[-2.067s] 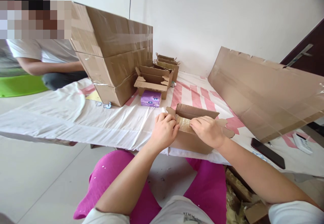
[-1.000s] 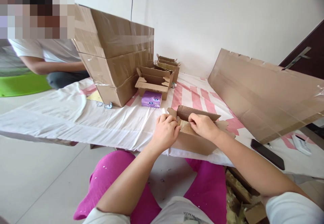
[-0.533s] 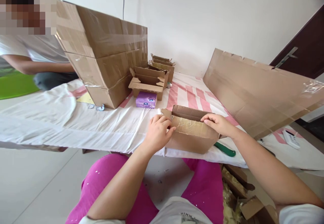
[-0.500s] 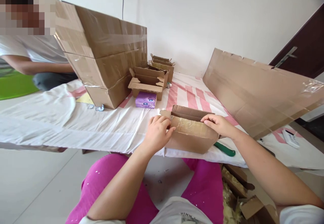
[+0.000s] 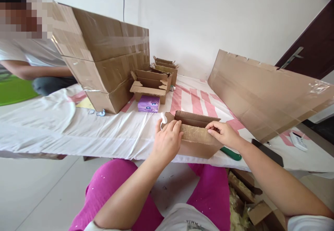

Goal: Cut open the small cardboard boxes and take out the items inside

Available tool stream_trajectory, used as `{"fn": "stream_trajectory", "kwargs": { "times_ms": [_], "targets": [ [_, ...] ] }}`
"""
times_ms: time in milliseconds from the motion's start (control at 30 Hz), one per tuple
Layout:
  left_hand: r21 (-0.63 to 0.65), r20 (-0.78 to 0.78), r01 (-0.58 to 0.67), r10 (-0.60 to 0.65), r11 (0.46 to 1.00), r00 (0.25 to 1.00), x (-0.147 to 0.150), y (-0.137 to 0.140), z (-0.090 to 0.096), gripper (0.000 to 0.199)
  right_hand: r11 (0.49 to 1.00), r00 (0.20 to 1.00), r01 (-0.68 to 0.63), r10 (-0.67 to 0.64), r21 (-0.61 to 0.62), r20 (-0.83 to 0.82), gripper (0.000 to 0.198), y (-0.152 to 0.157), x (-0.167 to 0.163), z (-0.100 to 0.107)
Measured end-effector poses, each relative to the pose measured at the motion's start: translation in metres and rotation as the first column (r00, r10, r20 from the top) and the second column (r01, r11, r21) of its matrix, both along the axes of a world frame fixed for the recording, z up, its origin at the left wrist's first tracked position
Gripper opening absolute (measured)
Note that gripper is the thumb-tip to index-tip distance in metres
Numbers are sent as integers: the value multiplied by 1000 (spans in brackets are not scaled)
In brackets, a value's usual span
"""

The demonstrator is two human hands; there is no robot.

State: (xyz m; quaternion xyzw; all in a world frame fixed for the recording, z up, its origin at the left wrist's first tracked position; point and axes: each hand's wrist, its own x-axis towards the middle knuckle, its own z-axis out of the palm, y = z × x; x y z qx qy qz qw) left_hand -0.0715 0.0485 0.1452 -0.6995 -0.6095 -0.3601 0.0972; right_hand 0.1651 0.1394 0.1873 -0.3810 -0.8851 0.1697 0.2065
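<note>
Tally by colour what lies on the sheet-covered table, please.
Brown cardboard: 5, namely the open box, big taped stack, two small box groups, leaning sheet.
Purple pack: 1.
Green handle: 1.
Black phone: 1.
Total: 8.

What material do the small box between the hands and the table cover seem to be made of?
Small box: plain brown corrugated cardboard, matte; the raw cut edges of its open flaps suggest this. Table cover: probably thin plastic sheet, white with pink stripes; it looks slightly glossy and lies in fine wrinkles, though it could be coated cloth.
</note>
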Motion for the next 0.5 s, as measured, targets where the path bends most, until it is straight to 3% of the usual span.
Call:
{"fn": "stream_trajectory", "kwargs": {
  "times_ms": [367, 433, 500],
  "targets": [
    [-83, 47, 33, -29, 996, 998, -1, 3, 1, 29, 965, 996, -93, 90, 245, 22, 11, -9, -41, 13],
    [-88, 59, 41, -36, 995, 998, -1, 3, 1, 29, 938, 994, -113, 105, 326, 42, 13, -11, -45, 11],
    [-84, 75, 43, -37, 996, 997, -1, 4, 0, 28, 872, 989, -139, 99, 469, 110, 15, -13, -47, 8]
  ]
}}
